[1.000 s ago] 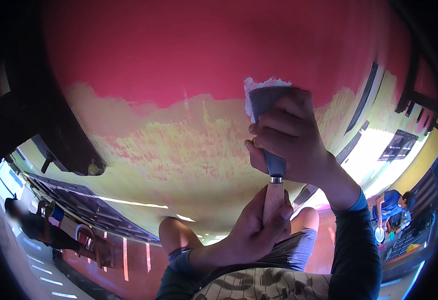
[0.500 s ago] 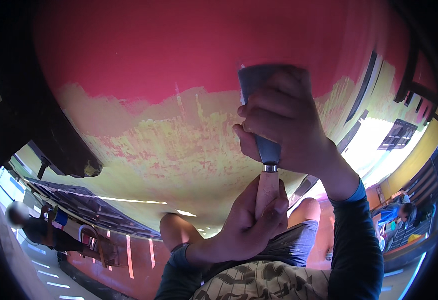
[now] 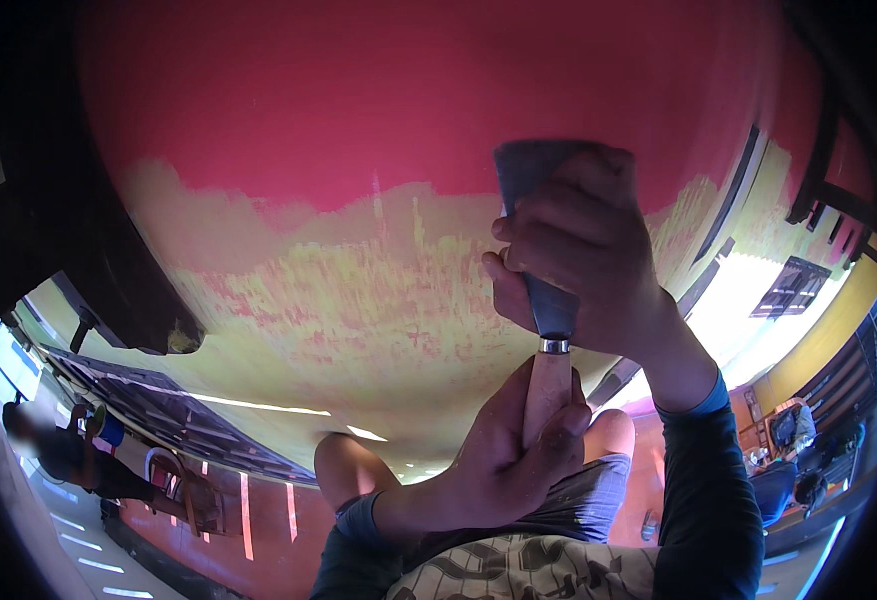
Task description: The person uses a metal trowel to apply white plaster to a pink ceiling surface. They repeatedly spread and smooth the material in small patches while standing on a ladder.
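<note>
Both hands hold a scraper with a grey metal blade, a metal collar and a pale wooden handle. My left hand is closed round the handle. My right hand grips the blade from the side, its fingers bent over the upper part and thumb lower down. The blade's broad edge is against the pink-red painted wall, just above the ragged border of a patchy yellow-green area. Whether any filler is under the blade is hidden.
A dark beam crosses the upper left. A person in dark clothes holds a container at the lower left; another person in blue is at the right near dark slats. My legs show below the wall.
The blade has moved up from where white filler showed along its edge, then slightly right; that filler is out of sight now. Both hands moved with it. The person at the right has shifted lower.
</note>
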A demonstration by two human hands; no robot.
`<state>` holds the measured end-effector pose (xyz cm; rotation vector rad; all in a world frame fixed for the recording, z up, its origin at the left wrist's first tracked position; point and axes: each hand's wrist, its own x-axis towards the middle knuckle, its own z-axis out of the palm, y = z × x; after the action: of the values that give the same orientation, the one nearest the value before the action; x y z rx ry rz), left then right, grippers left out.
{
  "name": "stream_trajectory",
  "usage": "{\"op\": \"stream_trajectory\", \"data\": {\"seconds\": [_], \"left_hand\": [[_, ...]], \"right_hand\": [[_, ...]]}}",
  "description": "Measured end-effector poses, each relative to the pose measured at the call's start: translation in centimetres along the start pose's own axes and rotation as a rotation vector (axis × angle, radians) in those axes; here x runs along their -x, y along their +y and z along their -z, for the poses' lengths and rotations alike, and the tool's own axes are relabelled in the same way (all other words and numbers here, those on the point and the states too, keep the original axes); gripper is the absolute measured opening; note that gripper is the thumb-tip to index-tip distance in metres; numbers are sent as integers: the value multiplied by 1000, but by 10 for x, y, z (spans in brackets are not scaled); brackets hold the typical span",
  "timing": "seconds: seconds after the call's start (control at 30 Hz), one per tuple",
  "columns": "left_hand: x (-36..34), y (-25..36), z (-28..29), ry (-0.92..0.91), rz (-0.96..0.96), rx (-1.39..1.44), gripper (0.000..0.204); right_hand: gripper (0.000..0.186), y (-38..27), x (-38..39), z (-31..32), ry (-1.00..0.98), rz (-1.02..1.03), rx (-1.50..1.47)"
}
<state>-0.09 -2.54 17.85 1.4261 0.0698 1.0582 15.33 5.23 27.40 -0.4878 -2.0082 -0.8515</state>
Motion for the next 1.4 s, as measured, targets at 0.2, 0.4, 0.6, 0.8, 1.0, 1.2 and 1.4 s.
{"op": "stream_trajectory", "data": {"seconds": [0.2,0.4,0.6,0.8,1.0,1.2,1.4], "left_hand": [[-6,6,-3,-54,77,118,19],[-4,12,-1,31,68,91,18],[-5,9,1,120,102,14,19],[1,12,-5,-9,96,188,20],[-21,13,4,77,44,15,25],[54,-47,13,9,103,60,27],[167,-165,19,132,463,252,45]], "right_hand": [[25,-2,-5,3,-23,13,58],[26,-3,-10,5,-36,-89,13],[27,0,-11,-2,59,37,85],[26,-10,0,3,20,1,26],[27,16,-17,-8,79,3,51],[74,4,96,23,198,-309,-82],[80,-169,236,22,-239,-1122,-1476]]}}
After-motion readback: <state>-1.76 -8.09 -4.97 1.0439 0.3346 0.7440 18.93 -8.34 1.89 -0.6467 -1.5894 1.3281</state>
